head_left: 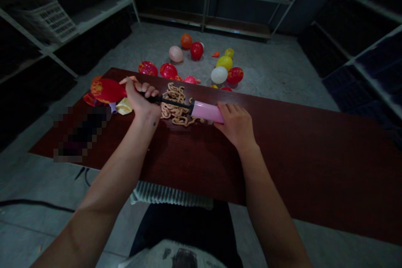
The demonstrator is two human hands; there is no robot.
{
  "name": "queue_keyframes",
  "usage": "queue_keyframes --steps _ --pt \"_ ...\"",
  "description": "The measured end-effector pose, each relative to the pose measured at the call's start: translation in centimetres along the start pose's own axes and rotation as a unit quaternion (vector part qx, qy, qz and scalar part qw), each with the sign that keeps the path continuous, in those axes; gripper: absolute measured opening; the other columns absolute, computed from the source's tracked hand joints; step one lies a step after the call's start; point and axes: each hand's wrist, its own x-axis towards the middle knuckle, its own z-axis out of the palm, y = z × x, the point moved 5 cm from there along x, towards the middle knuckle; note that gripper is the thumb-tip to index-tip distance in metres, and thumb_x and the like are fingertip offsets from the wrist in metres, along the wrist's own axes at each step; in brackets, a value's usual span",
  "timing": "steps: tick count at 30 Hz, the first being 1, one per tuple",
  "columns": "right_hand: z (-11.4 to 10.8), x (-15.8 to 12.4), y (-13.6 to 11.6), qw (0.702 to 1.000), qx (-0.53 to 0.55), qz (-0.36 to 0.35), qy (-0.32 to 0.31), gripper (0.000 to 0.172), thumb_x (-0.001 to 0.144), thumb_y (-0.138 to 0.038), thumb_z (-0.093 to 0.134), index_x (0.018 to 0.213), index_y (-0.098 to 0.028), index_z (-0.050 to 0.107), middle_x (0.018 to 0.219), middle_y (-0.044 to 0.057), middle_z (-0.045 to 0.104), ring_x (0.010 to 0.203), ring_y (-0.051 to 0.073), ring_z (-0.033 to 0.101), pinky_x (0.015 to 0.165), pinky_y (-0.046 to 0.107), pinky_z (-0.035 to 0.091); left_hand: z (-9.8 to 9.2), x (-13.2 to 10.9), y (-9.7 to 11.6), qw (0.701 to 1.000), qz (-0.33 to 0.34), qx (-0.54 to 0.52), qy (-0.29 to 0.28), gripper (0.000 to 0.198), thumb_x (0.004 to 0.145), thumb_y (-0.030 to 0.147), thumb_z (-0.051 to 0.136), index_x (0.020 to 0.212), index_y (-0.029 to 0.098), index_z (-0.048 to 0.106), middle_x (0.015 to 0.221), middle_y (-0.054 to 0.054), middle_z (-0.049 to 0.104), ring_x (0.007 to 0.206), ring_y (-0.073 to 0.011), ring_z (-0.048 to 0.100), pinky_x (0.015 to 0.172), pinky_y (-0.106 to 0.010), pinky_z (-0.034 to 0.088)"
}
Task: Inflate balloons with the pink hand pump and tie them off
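Observation:
A balloon pump with a pink barrel [205, 111] and a black rod lies across between my two hands, above the table. My left hand [138, 94] is closed around its black end, and the rod shows drawn out of the barrel. A red balloon [108, 91] with gold print, partly inflated, sticks out on the left side of that hand; its neck is hidden by the fingers. Wrapped over the barrel's right end is my right hand [235, 123]. Behind and under the rod, a heap of beige rope-like strands [176, 111] lies on the table.
Limp balloons, including a pale yellow one [124, 106], lie at the left of the dark red table [194, 163]. A pixelated dark patch covers something near them. Inflated balloons, such as a white one [219, 75], rest on the floor beyond. Shelves [176, 16] surround the area.

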Motion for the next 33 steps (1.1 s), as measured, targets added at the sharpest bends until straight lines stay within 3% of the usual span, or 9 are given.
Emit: queue_keyframes --steps 4,9,13,24,29,33 --pt "0.0 0.0 -1.0 1.0 -0.006 -0.002 -0.014 0.042 0.09 -0.033 0.067 0.127 -0.018 0.057 0.106 0.014 0.072 0.095 0.028 0.063 0.074 0.037 0.043 0.1 -1.1 -1.8 0.997 0.007 -0.059 0.045 0.05 0.111 0.029 0.035 0.063 0.019 0.026 0.047 0.006 0.028 0.034 -0.0043 0.026 0.038 -0.017 0.024" --pt "0.7 -0.1 -2.4 0.999 0.023 -0.009 -0.043 0.036 0.087 -0.034 0.069 0.119 -0.019 0.06 0.106 0.012 0.073 0.091 0.026 0.065 0.068 0.034 0.041 0.5 -2.3 -4.5 0.999 -0.02 -0.023 0.024 0.051 0.11 0.028 0.035 0.061 0.019 0.026 0.048 0.006 0.026 0.035 -0.0054 0.027 0.038 -0.018 0.025" --pt "1.0 -0.1 -2.9 0.998 0.044 -0.01 -0.045 0.04 0.086 -0.034 0.068 0.122 -0.019 0.06 0.109 0.011 0.073 0.091 0.026 0.067 0.067 0.034 0.042 -0.2 -1.9 -5.6 1.0 -0.03 -0.01 0.0 0.051 0.108 0.029 0.042 0.06 0.019 0.029 0.049 0.005 0.029 0.035 -0.0069 0.028 0.037 -0.02 0.025" --pt "1.1 1.2 -2.7 1.0 0.014 -0.012 0.025 0.042 0.093 -0.039 0.061 0.131 -0.021 0.059 0.111 0.011 0.073 0.098 0.028 0.063 0.079 0.037 0.042 -0.3 0.5 -3.0 0.998 -0.026 -0.048 0.007 0.042 0.108 0.025 0.036 0.067 0.02 0.034 0.051 0.006 0.033 0.034 -0.0069 0.028 0.036 -0.021 0.024" --pt "0.9 1.1 -1.5 1.0 -0.01 -0.009 0.023 0.046 0.093 -0.044 0.06 0.134 -0.023 0.057 0.113 0.011 0.073 0.102 0.03 0.06 0.086 0.042 0.041 -1.1 2.0 -1.5 0.998 -0.001 -0.066 0.02 0.04 0.107 0.021 0.037 0.067 0.021 0.034 0.05 0.006 0.033 0.034 -0.0071 0.026 0.037 -0.023 0.023" --pt "0.7 0.7 -0.1 0.999 -0.025 0.01 0.038 0.043 0.094 -0.038 0.059 0.135 -0.025 0.056 0.118 0.01 0.072 0.104 0.031 0.058 0.09 0.045 0.04 -1.5 2.6 0.0 0.997 0.014 -0.072 0.035 0.039 0.106 0.019 0.036 0.068 0.021 0.034 0.05 0.006 0.033 0.034 -0.0075 0.025 0.038 -0.024 0.021"
